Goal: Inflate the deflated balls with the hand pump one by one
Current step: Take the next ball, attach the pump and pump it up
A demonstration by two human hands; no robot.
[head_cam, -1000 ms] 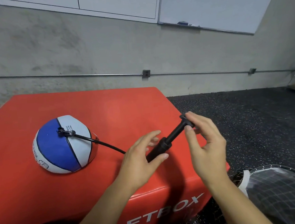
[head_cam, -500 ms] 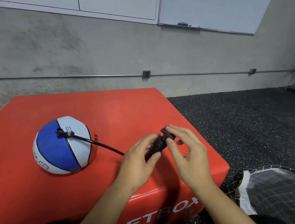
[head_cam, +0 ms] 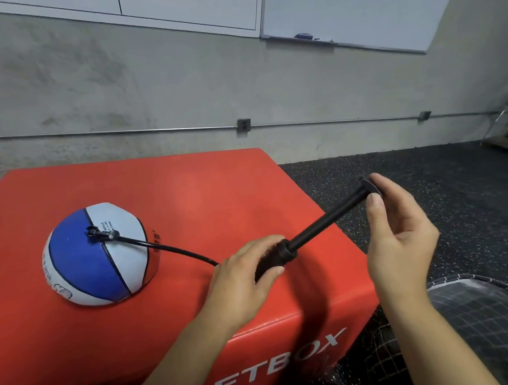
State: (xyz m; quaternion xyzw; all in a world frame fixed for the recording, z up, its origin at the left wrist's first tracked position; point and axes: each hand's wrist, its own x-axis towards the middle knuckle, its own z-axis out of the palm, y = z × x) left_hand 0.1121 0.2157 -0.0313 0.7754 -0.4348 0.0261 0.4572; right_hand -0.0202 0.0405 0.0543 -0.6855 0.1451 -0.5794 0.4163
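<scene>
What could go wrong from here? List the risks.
1. The right hand only pinches the pump handle with its fingertips, with the rod fully out; it may slip on the push.
2. The hose runs nearly taut to the valve on the ball; a tug might pull the needle out.
3. The left hand holds the pump near the box edge; a hard push could shift it off.

left hand (head_cam: pixel 244 279): fingers curled in a grip | right hand (head_cam: pixel 397 235): raised, fingertips pinching, palm inward
</scene>
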